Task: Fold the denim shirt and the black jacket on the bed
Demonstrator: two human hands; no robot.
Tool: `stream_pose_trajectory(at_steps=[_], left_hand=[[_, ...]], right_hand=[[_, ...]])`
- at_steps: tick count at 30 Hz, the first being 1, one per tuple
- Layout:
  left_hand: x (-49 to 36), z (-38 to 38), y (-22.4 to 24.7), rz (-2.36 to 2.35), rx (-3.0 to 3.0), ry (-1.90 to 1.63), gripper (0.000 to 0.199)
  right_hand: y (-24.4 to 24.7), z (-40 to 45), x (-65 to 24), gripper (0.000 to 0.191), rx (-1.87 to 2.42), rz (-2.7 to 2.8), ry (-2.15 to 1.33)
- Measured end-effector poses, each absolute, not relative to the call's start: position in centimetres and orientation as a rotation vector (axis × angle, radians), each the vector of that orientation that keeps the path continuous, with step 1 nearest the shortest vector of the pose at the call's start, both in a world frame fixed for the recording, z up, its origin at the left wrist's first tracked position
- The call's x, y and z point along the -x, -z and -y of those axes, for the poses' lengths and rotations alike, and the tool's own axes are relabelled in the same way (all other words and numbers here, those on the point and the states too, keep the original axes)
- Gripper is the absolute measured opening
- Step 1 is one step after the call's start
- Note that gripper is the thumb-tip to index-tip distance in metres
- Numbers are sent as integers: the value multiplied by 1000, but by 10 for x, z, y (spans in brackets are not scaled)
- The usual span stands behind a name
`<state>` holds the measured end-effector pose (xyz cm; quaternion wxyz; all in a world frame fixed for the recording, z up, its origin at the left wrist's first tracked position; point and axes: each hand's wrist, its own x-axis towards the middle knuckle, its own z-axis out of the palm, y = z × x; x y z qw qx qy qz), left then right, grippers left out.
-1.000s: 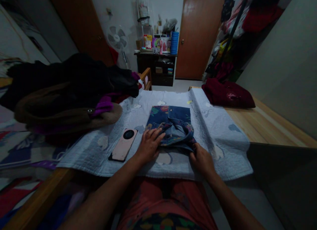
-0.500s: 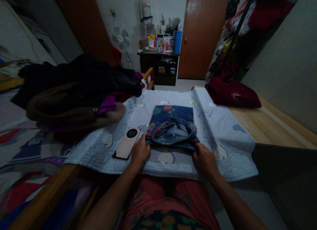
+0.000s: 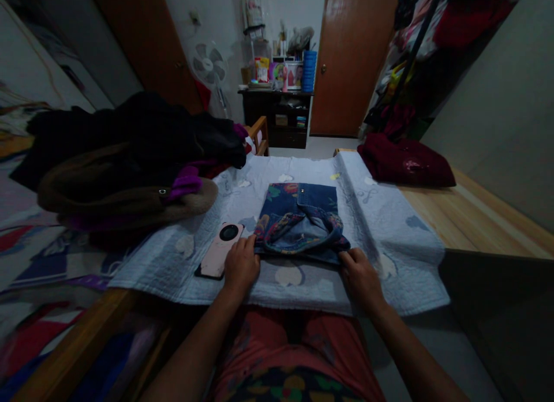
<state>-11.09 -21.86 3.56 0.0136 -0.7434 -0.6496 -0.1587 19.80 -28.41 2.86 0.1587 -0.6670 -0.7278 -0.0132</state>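
Denim garment [image 3: 318, 196] lies between left hand [image 3: 240, 266] and right hand [image 3: 362, 275], fingers [image 3: 250, 244] pinching its near corners. Keep tension even.

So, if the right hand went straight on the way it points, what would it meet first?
Probably the denim garment: the right hand points forward and inward, straight at its near right corner, and seems to touch it there.
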Motion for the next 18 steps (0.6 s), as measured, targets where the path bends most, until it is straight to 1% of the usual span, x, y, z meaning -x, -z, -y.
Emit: stream_pose_trajectory(at_steps=[4,6,9,12,14,18], left_hand=[[99,225,-48,1687,2459,581,59],[89,227,-55,1496,2629,604,59],[75,222,-61,1363,2767,607,51],[67,210,-64,1340,2876,534,32],[66,200,-67,1374,2926,510,23],[66,183,-81,1471,2912,603,19]], right_hand=[[-48,286,-190,12,1914,2119,63],[-57,285,-179,11,1853,2132,62],[-59,279,-156,15,1669,2206,3],[-48,270,-138,21,1523,2268,-41],[-39,265,-131,25,1488,2281,-34],[-31,260,-126,28,1540,2260,-2]])
